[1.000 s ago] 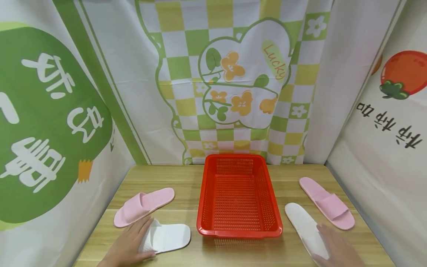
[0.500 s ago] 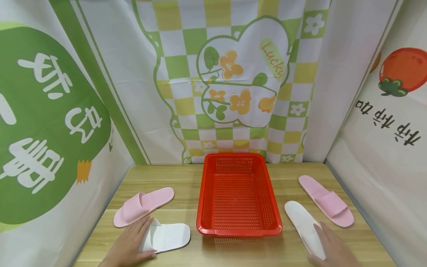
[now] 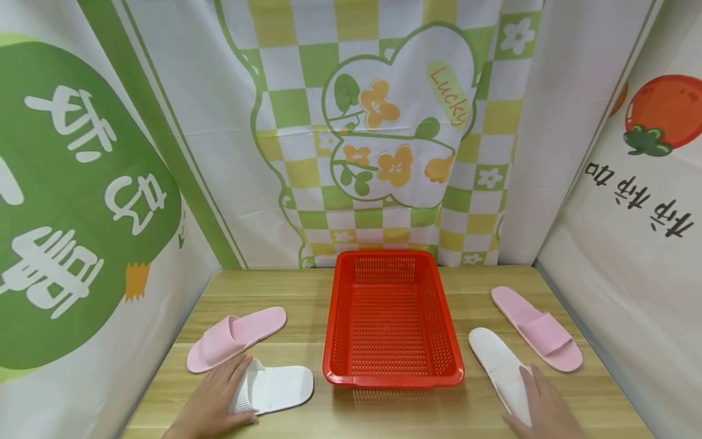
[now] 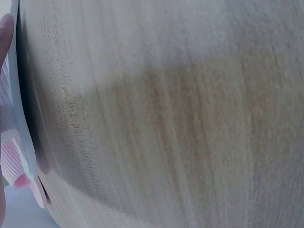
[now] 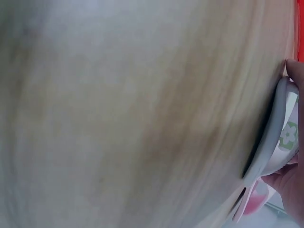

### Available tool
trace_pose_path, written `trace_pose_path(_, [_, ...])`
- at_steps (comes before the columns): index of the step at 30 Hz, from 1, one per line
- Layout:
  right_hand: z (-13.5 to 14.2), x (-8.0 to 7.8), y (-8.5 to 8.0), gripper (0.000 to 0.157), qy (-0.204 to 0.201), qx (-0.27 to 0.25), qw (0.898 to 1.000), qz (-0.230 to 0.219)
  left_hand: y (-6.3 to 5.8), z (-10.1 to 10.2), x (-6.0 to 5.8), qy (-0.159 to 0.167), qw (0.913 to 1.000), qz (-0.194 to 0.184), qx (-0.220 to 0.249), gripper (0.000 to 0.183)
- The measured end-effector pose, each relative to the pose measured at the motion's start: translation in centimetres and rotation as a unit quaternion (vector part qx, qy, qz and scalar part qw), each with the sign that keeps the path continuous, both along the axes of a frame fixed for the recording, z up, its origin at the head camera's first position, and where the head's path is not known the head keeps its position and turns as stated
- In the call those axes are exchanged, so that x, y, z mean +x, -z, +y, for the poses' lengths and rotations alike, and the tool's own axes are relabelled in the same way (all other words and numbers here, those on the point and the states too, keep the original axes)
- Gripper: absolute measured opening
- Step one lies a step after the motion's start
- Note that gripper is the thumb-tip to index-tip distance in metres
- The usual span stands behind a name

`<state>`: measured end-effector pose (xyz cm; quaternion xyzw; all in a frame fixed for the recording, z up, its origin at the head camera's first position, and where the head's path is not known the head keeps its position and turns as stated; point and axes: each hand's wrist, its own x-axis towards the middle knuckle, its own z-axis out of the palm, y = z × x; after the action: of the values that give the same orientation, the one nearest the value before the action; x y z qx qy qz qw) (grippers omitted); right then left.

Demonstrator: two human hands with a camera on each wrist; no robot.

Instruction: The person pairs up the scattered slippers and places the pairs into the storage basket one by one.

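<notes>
In the head view my left hand point(image 3: 216, 399) spans the strap of a white slipper point(image 3: 287, 387), fingers at its far side and thumb at its near side. The slipper lies on the wooden table with its heel toward the right. My right hand point(image 3: 543, 405) grips the strap end of a second white slipper point(image 3: 496, 360), hiding its strap. The right wrist view shows thumb and fingers on opposite sides of that slipper point(image 5: 273, 137). At the edge of the left wrist view, the left thumb point(image 4: 5, 31) meets the rim of its slipper point(image 4: 21, 123).
A red plastic basket point(image 3: 328, 341) with perforated walls stands between the hands, with nothing in it. One pink slipper point(image 3: 260, 323) lies beyond my left hand, another point(image 3: 545, 335) right of the right-hand white slipper. Printed curtains point(image 3: 296, 183) enclose the wooden table point(image 3: 307, 292) at back and sides.
My right hand has shifted slightly left, its thumb moving from on top of the white slipper to its left edge. The left hand stays on its slipper.
</notes>
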<state>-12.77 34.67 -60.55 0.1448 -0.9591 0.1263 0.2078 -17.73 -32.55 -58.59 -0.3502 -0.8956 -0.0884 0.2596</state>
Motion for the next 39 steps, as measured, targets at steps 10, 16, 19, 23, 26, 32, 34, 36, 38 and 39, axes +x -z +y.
trace_pose_path(10, [-0.5,0.1,0.0,0.091,0.024,0.002,1.000,0.010,0.0,0.2,0.1,-0.007,1.0000,-0.002,0.005,0.107])
trace_pose_path(16, [-0.8,0.2,-0.3,0.091,0.039,-0.009,0.999,-0.007,0.1,0.3,-0.1,-0.004,0.9998,0.003,0.017,0.106])
trace_pose_path(19, [-0.9,0.2,-0.4,0.090,0.045,-0.017,0.999,-0.007,0.2,0.3,-0.1,-0.002,0.9998,0.004,0.019,0.105])
trace_pose_path(23, [-1.1,0.3,-0.4,0.088,0.053,-0.023,0.998,-0.009,0.1,0.4,-0.1,-0.003,0.9999,0.000,0.017,0.105])
trace_pose_path(26, [-1.3,0.4,-0.5,0.088,0.061,-0.025,0.998,-0.021,0.1,0.5,-0.1,-0.004,0.9998,0.000,0.017,0.105])
trace_pose_path(32, [-1.2,0.4,-0.6,0.087,0.067,-0.032,0.996,-0.046,0.1,0.6,-0.2,-0.004,0.9997,0.003,0.022,0.105])
trace_pose_path(34, [-1.2,0.4,-0.6,0.086,0.066,-0.034,0.996,-0.044,0.1,0.6,-0.2,-0.005,0.9997,0.004,0.024,0.105])
trace_pose_path(36, [-1.2,0.4,-0.6,0.085,0.065,-0.038,0.996,-0.041,0.1,0.6,-0.2,-0.006,0.9996,0.004,0.026,0.105])
trace_pose_path(38, [-1.1,0.3,-0.6,0.085,0.065,-0.041,0.996,-0.040,0.1,0.6,-0.2,-0.009,0.9996,0.002,0.026,0.105])
trace_pose_path(39, [-1.1,0.3,-0.7,0.084,0.065,-0.042,0.996,-0.042,0.1,0.6,-0.1,-0.011,0.9996,0.000,0.025,0.104])
